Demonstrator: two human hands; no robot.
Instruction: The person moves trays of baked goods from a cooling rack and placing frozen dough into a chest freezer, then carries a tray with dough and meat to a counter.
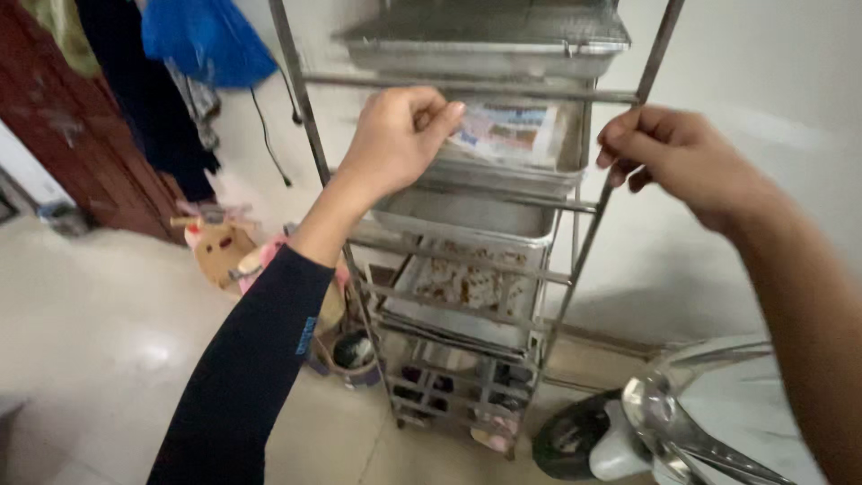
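Note:
A tall metal rack (311, 135) holds several steel trays on its rails. My left hand (395, 135) grips the near left corner of a steel tray (503, 175) lined with printed paper, on an upper level. At the same tray's right end, my right hand (669, 153) closes on its edge by the rack's right post (600, 202). Another steel tray (485, 49) rests on the level above. Below sit an empty tray (467, 216) and a tray lined with stained paper (462, 292).
A scooter's front (682, 422) stands at the lower right, close to the rack. Stuffed toys (220, 247) and a small bucket (352, 355) lie on the pale tiled floor left of the rack. Clothes and a blue bag (202, 40) hang near a dark red door (72, 135).

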